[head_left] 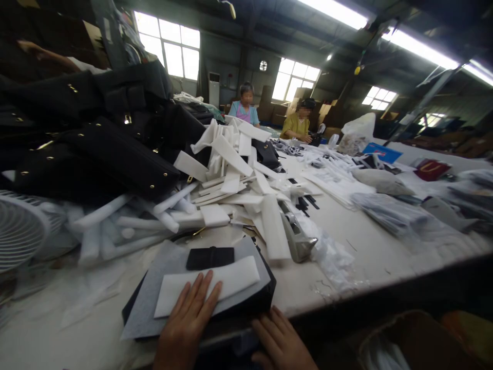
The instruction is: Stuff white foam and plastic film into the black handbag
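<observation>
White rectangular foam (pixel 238 277) lies on thin grey sheeting (pixel 151 293) beneath the flattened left hand (pixel 188 314), the right hand (pixel 283 336) outstretched nearby.

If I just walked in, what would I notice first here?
Probably the big jumble of white pieces in the middle of the picture. Left of it rises a heap of black bags. Nearest you, the person's left hand lies on a white strip atop a pale sheet.
</observation>
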The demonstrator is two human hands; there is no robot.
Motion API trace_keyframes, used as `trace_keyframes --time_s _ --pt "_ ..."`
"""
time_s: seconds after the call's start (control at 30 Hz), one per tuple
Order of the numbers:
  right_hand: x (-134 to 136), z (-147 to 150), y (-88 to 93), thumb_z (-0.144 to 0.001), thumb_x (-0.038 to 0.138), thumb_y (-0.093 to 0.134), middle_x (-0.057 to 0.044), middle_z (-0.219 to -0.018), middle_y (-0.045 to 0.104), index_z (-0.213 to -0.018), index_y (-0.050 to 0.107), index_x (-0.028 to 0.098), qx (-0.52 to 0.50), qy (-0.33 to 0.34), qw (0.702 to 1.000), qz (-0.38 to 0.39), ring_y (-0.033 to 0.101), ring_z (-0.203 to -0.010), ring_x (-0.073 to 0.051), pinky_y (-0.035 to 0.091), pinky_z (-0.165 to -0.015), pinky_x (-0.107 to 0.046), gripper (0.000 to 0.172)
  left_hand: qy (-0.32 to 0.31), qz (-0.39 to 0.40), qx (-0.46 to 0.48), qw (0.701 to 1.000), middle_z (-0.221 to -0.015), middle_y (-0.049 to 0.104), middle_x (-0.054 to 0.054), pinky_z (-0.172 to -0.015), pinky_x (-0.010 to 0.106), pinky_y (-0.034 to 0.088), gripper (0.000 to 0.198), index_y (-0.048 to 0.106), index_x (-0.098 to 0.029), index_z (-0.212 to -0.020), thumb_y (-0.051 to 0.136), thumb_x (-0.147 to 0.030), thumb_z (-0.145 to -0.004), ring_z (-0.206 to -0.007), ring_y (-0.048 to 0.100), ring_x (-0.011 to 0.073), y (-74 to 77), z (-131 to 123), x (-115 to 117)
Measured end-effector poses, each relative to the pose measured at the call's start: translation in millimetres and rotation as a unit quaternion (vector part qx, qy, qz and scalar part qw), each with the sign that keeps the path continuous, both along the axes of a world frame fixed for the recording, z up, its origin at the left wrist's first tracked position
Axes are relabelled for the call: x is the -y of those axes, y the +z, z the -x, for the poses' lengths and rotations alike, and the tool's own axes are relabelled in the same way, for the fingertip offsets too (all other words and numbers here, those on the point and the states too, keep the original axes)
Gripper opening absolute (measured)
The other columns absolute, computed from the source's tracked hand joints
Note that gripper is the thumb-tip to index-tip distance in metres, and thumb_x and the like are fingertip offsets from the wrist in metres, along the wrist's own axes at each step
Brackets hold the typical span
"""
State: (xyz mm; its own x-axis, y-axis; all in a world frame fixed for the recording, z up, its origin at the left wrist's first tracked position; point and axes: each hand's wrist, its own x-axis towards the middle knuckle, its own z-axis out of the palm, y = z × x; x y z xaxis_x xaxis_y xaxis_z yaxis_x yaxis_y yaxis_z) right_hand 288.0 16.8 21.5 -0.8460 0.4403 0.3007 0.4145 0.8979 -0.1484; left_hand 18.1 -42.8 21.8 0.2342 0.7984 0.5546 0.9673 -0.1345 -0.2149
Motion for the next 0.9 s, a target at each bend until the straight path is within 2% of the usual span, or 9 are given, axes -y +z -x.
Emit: trace_keyframes --time_s 0.13,0.27,0.33,0.4,0.5,0.63,0.77,0.83,0.9 --pt "5.3 0.6 46.8 -0.095 0.018 0.056 -0.010 -0.098 0.076 -0.130 0.056 0.015 -0.133 0.017 0.988 -0.082 0.073 -0.086 -0.020 0.061 -0.082 -0.032 0.035 -0.006 -0.025 -0.016 1.000 -0.153 0.036 0.011 -0.102 0.046 0.051 0.051 0.037 -0.018 -0.146 0.022 -0.009 -0.098 -0.138 0.039 0.0278 -3.4 -1.7 -0.3" --pt "-15.0 37.2 99.1 -0.095 0.017 0.057 -0.011 -0.120 0.070 -0.126 0.060 0.011 -0.131 0.052 0.980 -0.138 0.062 -0.117 -0.023 0.046 -0.108 -0.041 0.031 -0.016 -0.031 -0.036 0.999 -0.153 0.037 0.013 -0.102 0.046 0.051 0.049 0.038 -0.017 -0.146 0.025 -0.010 -0.099 -0.137 0.040 0.0285 -7.7 1.1 -1.8" --pt "-31.4 55.3 110.0 -0.097 0.026 0.055 -0.011 -0.135 0.060 -0.133 0.055 0.013 -0.073 0.050 0.989 -0.116 0.049 -0.133 -0.026 0.037 -0.116 -0.047 0.039 -0.022 -0.033 -0.044 0.998 -0.152 0.037 0.014 -0.102 0.046 0.050 0.048 0.037 -0.016 -0.146 0.028 -0.011 -0.099 -0.137 0.040 0.0290 -8.8 2.7 -2.1" --pt "-46.0 64.4 105.2 -0.097 0.033 0.054 -0.010 -0.146 0.050 -0.139 0.050 0.015 -0.002 0.035 0.997 -0.061 0.038 -0.140 -0.027 0.031 -0.118 -0.050 0.046 -0.018 -0.025 -0.047 0.998 -0.152 0.036 0.015 -0.103 0.046 0.050 0.048 0.036 -0.016 -0.146 0.028 -0.012 -0.099 -0.137 0.040 0.0291 -10.3 4.1 -2.7" --pt "-57.1 60.9 77.7 -0.098 0.040 0.049 -0.012 -0.151 0.042 -0.144 0.045 0.016 0.076 -0.010 0.997 0.025 0.035 -0.142 -0.029 0.031 -0.118 -0.051 0.052 -0.021 0.000 -0.050 0.999 -0.153 0.035 0.013 -0.104 0.046 0.048 0.049 0.035 -0.017 -0.147 0.025 -0.012 -0.099 -0.138 0.039 0.0286 -15.1 6.5 -5.2" --pt "-55.4 48.4 45.2 -0.100 0.039 0.043 -0.010 -0.157 0.032 -0.150 0.035 0.017 0.089 -0.047 0.993 0.063 0.026 -0.146 -0.028 0.028 -0.119 -0.050 0.055 -0.059 0.018 -0.052 0.997 -0.152 0.037 0.013 -0.103 0.045 0.049 0.056 0.030 -0.017 -0.149 0.030 -0.007 -0.094 -0.138 0.039 0.0285 -17.2 10.9 -7.3" --pt "-53.3 46.6 39.5 -0.101 0.043 0.039 -0.008 -0.158 0.029 -0.151 0.032 0.020 0.073 -0.047 0.993 0.082 0.023 -0.147 -0.026 0.024 -0.121 -0.048 0.055 -0.105 0.118 0.019 0.987 -0.153 0.032 0.017 -0.103 0.048 0.049 0.067 0.025 -0.014 -0.151 0.048 -0.014 -0.088 -0.137 0.039 0.0321 6.2 16.8 -3.5" --pt "-53.5 47.4 40.5 -0.102 0.044 0.038 -0.008 -0.158 0.029 -0.151 0.032 0.020 0.069 -0.048 0.993 0.089 0.023 -0.147 -0.026 0.022 -0.121 -0.048 0.055 -0.134 0.160 0.056 0.976 -0.150 0.038 0.019 -0.096 0.050 0.053 0.064 0.035 -0.015 -0.147 0.056 -0.036 -0.090 -0.131 0.046 0.0353 24.7 19.9 -5.9" --pt "-53.7 47.7 41.0 -0.102 0.044 0.037 -0.009 -0.158 0.029 -0.151 0.032 0.019 0.066 -0.050 0.992 0.093 0.022 -0.147 -0.026 0.021 -0.121 -0.048 0.056 -0.126 0.187 0.075 0.971 -0.139 0.053 0.014 -0.089 0.045 0.058 0.040 0.054 -0.024 -0.134 0.050 -0.038 -0.096 -0.119 0.059 0.0310 41.6 21.3 -14.1"
